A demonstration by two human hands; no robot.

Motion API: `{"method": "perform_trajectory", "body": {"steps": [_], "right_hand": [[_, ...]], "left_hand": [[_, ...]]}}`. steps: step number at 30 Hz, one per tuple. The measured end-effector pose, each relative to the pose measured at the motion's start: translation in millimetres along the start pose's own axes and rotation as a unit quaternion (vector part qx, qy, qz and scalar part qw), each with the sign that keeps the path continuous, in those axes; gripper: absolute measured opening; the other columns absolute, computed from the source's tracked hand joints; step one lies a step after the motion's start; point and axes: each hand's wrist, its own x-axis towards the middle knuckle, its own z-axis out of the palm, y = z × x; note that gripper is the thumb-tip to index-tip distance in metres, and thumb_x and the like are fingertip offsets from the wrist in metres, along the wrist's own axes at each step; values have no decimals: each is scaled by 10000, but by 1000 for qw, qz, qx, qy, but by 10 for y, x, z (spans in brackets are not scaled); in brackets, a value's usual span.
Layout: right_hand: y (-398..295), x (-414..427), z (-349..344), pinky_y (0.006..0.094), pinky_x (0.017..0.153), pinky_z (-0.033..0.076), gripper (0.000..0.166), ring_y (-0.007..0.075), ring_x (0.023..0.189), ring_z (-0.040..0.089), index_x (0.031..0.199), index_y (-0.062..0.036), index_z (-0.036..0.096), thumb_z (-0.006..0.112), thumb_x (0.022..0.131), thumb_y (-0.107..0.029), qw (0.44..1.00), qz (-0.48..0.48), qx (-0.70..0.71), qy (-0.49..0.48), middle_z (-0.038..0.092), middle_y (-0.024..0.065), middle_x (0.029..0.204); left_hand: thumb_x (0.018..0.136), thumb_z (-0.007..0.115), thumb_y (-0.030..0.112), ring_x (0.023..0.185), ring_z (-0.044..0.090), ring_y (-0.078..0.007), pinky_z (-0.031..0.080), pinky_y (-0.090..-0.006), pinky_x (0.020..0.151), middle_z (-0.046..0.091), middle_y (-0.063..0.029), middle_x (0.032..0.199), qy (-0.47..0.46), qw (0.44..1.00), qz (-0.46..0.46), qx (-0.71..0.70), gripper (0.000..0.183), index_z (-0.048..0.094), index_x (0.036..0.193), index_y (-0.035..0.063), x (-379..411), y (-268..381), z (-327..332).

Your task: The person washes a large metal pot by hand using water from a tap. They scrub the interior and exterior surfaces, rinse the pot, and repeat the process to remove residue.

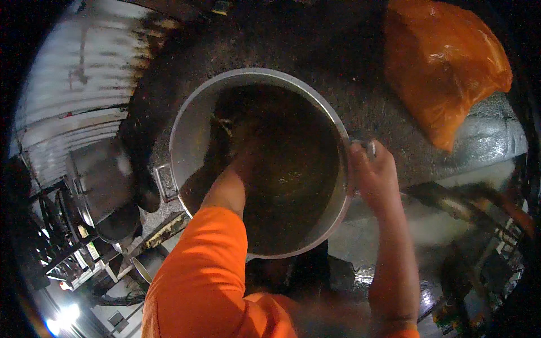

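Before me stands a large, wide metal stockpot (192, 122) with dark, murky liquid (291, 198) inside it. My left forearm, in an orange sleeve, reaches down into the pot. My left hand (249, 145) is barely visible in the dark liquid, so its fingers and anything in them are hidden. On the right side, my right hand (374, 175) grips the pot's handle (359, 143) at the rim. A matching metal loop handle (166, 182) sticks out from the pot's left side.
An orange plastic bag (448, 67) lies at the upper right on a dark, wet-looking surface (363, 97). At the left, another large metal pot (103, 181) stands near a stained corrugated wall (88, 63). A bright light (65, 317) glares at the lower left.
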Motion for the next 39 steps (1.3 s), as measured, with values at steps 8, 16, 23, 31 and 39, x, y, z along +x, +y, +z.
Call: {"method": "perform_trajectory", "body": {"steps": [8,16,23,31,39], "right_hand": [[10,-11,-25,390,584,430,337,255,595,521,788,4,513,582,896,-307,1000,13,-6,-2,550,158,662],[-33,-18,-18,410,612,425,337,279,627,517,809,16,490,588,896,-295,998,40,-27,-39,553,197,700],[-44,62,-37,349,583,417,337,165,634,477,847,16,538,587,901,-312,998,63,5,-28,530,104,668],[-77,28,-44,336,615,421,321,160,677,495,861,13,550,572,912,-303,999,-1,39,-6,558,79,713],[-76,25,-27,378,647,436,347,216,667,546,847,27,559,568,906,-314,1000,-4,21,-17,585,157,718]], "left_hand": [[889,543,295,1122,543,-309,440,-443,945,539,-177,1240,-11,999,36,26,412,546,1245,86,-824,147,506],[878,551,293,1101,560,-303,453,-436,928,567,-170,1200,32,999,27,-10,391,577,1207,81,152,444,-118],[869,558,291,1082,575,-299,464,-430,914,591,-165,1165,22,977,198,-72,375,604,1173,77,-450,1922,260],[858,566,289,1061,591,-294,477,-423,898,619,-158,1125,-144,945,274,104,359,636,1135,73,-1330,894,99],[854,564,271,1043,604,-296,492,-421,879,635,-163,1104,-128,924,122,338,341,660,1105,62,-282,-299,-878]]}}
